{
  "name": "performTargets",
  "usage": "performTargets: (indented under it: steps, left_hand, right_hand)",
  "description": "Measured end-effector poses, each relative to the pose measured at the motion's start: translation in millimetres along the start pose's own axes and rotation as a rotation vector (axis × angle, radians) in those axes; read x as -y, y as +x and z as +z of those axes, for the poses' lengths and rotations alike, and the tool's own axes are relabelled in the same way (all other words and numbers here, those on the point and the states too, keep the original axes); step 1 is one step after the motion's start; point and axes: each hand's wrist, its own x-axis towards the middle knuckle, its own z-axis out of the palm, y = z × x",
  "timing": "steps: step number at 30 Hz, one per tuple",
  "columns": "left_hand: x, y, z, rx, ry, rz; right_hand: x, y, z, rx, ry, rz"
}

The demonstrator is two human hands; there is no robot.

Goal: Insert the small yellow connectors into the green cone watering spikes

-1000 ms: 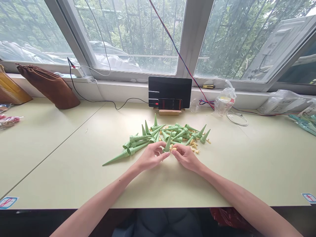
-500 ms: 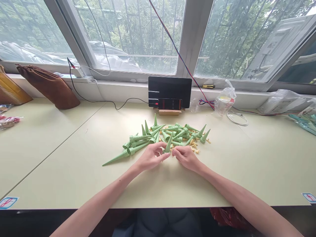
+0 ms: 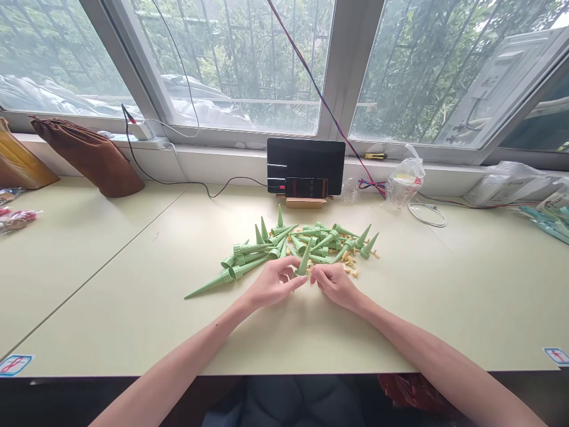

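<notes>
My left hand (image 3: 276,283) is closed around the wide end of a green plastic plant-watering spike (image 3: 304,258), whose tip points up and leans slightly right. Just to its right, my right hand (image 3: 334,282) is closed in a pinch by the base of that spike. Whatever its fingertips hold is too small and hidden to make out. Behind both hands lies a loose heap of green spikes (image 3: 253,249), some upright on their caps and most on their sides. Small yellow plastic pieces (image 3: 349,261) are scattered among them, close to my right hand.
A phone (image 3: 306,187) leans against a black tablet (image 3: 306,155) at the back, with a black cable running left. A brown pouch (image 3: 95,157) stands at the back left. A plastic-bagged cup (image 3: 405,179) and a coiled white cable (image 3: 427,214) lie at the back right.
Almost nothing differs. My right hand has shifted very slightly to the right; my left hand keeps its hold on the upright spike.
</notes>
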Motion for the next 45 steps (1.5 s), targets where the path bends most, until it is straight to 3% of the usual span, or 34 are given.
performTargets:
  steps: [7,39,45]
  left_hand:
    - [4.9,-0.4,0.0,-0.008,-0.046,-0.108]
    - [5.7,2.9,-2.4,0.090,-0.312,-0.140]
    - [5.1,2.5,-1.7,0.072,-0.293,-0.095]
  right_hand:
    - [2.8,0.3,-0.9,-0.010,0.000,-0.031]
    - [5.0,-0.3,-0.9,0.027,-0.099,-0.112]
    - [4.4,-0.8,-1.0,0.035,-0.095,-0.109]
